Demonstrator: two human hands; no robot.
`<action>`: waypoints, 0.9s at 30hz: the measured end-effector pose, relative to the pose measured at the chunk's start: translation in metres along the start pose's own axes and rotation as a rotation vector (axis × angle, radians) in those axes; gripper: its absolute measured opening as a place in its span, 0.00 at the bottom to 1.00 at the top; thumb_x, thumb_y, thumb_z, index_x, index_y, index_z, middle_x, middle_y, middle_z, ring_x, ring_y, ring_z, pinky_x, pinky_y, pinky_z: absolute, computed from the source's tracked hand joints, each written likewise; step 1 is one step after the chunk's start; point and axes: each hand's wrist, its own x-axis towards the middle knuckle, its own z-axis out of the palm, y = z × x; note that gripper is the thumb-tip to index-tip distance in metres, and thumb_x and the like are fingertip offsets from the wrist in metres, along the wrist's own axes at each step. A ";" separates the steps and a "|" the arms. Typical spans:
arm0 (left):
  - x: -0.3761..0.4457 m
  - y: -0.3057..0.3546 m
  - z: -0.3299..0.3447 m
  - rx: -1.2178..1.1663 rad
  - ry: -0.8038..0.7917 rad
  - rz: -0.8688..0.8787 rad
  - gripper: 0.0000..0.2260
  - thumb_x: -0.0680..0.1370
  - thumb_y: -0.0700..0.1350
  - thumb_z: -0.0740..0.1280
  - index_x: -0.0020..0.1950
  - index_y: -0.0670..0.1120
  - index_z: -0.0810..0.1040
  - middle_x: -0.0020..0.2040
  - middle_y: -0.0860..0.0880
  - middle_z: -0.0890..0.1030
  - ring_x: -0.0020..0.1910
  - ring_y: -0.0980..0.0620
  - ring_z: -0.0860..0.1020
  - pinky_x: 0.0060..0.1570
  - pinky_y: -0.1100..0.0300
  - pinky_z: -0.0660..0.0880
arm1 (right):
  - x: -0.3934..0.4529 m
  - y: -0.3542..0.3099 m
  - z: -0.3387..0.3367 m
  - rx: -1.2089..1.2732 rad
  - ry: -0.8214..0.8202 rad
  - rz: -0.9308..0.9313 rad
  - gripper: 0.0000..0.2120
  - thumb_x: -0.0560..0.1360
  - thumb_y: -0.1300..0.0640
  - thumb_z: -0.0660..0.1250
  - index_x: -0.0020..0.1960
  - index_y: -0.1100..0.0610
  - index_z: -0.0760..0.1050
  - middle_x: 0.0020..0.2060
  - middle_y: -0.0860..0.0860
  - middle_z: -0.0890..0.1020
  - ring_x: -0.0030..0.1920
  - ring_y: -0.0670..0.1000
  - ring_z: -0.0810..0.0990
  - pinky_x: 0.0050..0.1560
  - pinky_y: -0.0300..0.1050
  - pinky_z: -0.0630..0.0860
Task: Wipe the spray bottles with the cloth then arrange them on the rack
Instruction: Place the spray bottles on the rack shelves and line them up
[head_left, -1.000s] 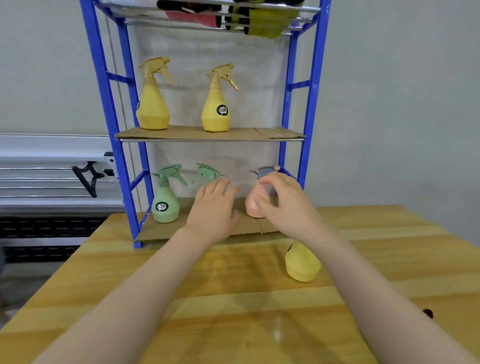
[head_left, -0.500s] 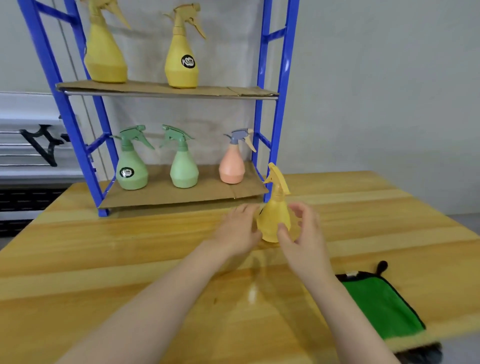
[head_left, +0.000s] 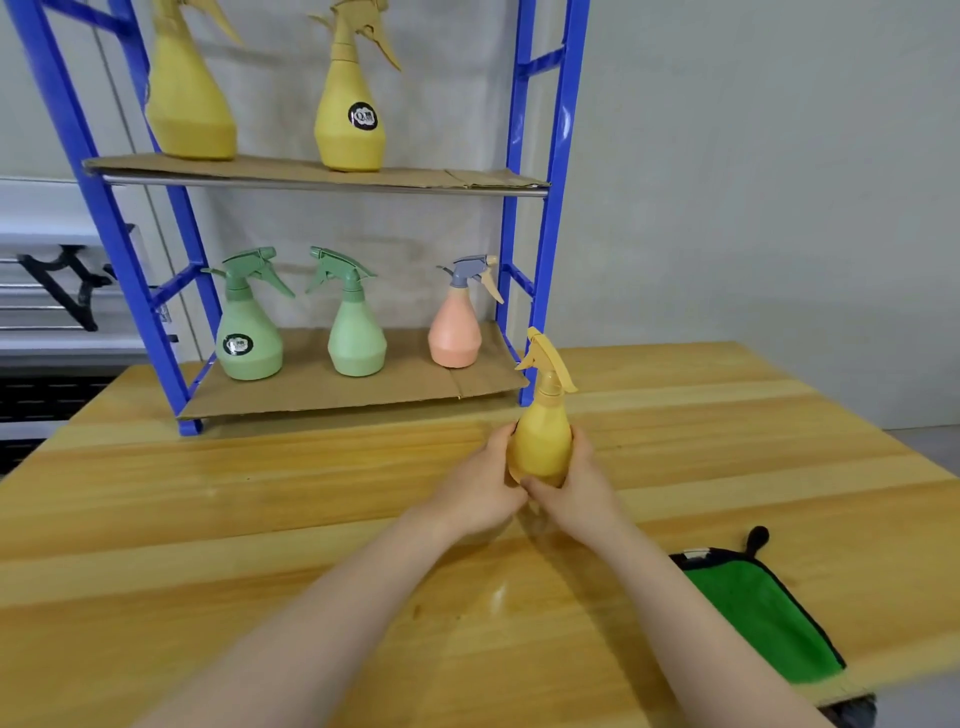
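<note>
A yellow spray bottle (head_left: 541, 431) stands upright on the wooden table (head_left: 260, 519), in front of the blue rack (head_left: 550, 218). My left hand (head_left: 480, 486) grips its left side and my right hand (head_left: 574, 486) grips its right side. The green cloth (head_left: 763, 618) lies flat at the table's right front edge, away from both hands. On the rack's lower shelf stand two green bottles (head_left: 249, 332) (head_left: 356, 332) and a pink bottle (head_left: 456, 325). Two yellow bottles (head_left: 189, 98) (head_left: 350, 111) stand on the shelf above.
Cardboard sheets (head_left: 363, 387) line the rack's shelves. A grey wall rises behind the rack and table. A black bracket (head_left: 72, 283) hangs on white rails at the far left. The table's right edge runs close to the cloth.
Both hands left the pink bottle on the lower shelf, came back to the table and closed round the yellow bottle. My view tilted down, bringing the green cloth into sight.
</note>
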 end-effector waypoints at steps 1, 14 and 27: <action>-0.001 -0.001 0.001 -0.011 0.004 -0.003 0.34 0.72 0.48 0.66 0.76 0.55 0.56 0.68 0.52 0.74 0.62 0.48 0.76 0.58 0.55 0.74 | -0.001 -0.001 0.003 -0.009 0.021 -0.004 0.44 0.70 0.48 0.74 0.77 0.52 0.52 0.68 0.54 0.72 0.66 0.56 0.73 0.60 0.50 0.73; -0.013 0.022 -0.075 -0.094 0.205 0.260 0.34 0.73 0.36 0.63 0.77 0.55 0.59 0.69 0.52 0.69 0.63 0.57 0.72 0.62 0.65 0.68 | 0.011 -0.087 -0.039 0.064 0.199 -0.238 0.33 0.69 0.44 0.75 0.67 0.49 0.64 0.56 0.46 0.75 0.56 0.51 0.77 0.50 0.48 0.74; 0.040 0.040 -0.240 0.701 0.701 0.225 0.30 0.74 0.44 0.64 0.75 0.40 0.61 0.76 0.42 0.61 0.76 0.43 0.58 0.75 0.51 0.50 | 0.096 -0.247 -0.120 0.010 0.266 -0.431 0.39 0.71 0.38 0.71 0.73 0.54 0.58 0.62 0.49 0.74 0.58 0.53 0.75 0.53 0.47 0.72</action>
